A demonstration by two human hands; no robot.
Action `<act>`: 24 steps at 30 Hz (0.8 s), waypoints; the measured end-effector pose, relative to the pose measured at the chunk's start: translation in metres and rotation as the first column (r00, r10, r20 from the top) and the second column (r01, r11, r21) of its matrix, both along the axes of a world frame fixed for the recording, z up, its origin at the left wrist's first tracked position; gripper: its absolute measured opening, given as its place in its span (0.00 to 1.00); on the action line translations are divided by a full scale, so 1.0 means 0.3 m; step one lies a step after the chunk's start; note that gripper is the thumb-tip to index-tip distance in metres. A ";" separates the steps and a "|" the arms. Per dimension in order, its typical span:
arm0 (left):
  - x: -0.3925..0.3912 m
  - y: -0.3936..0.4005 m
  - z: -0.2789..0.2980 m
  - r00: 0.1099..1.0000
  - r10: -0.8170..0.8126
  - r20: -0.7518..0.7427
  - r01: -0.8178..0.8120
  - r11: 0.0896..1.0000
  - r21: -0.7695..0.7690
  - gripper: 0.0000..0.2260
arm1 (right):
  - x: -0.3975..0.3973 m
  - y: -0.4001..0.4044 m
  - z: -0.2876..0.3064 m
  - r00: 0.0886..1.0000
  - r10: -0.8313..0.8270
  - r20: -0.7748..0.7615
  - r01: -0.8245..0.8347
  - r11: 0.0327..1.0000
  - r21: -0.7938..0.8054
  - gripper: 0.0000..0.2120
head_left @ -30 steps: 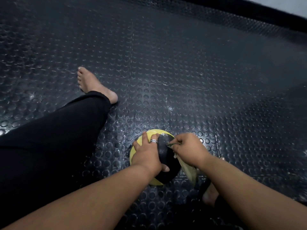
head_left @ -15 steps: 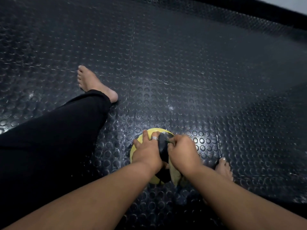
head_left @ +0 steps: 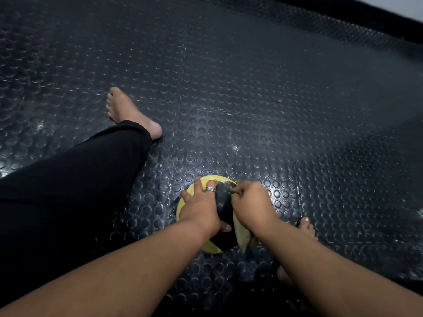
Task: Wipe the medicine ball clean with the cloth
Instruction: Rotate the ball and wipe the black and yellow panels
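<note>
Studded glossy rubber floor (head_left: 251, 88)

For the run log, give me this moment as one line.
left hand: steadies medicine ball | right hand: presses cloth on ball | floor: studded mat

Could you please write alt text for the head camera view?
A seated person's left hand steadies a yellow-and-black medicine ball on the studded black floor mat while the right hand presses a cloth against it.
</note>
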State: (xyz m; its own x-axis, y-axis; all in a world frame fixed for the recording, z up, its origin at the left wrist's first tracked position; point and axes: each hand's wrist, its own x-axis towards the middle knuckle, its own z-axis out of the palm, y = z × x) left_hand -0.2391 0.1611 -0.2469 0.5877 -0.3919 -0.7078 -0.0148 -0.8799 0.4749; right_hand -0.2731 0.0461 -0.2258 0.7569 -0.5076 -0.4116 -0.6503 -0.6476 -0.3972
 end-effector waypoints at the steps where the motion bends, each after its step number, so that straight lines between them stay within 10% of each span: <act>1: -0.001 0.000 0.002 1.000 -0.002 0.004 0.002 1.000 0.003 0.49 | 0.001 -0.002 -0.004 1.000 -0.002 0.000 0.002 1.000 -0.003 0.07; 24: -0.007 0.006 0.013 1.000 0.002 -0.007 -0.002 1.000 -0.013 0.50 | 0.100 -0.063 -0.049 0.994 -0.056 -0.097 0.058 0.998 0.014 0.07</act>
State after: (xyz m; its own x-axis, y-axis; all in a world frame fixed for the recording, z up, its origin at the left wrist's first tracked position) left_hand -0.2413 0.1630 -0.2430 0.5834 -0.3997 -0.7071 -0.0097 -0.8739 0.4860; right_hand -0.2431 0.0272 -0.2405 0.6832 -0.5411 -0.4903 -0.7218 -0.6020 -0.3414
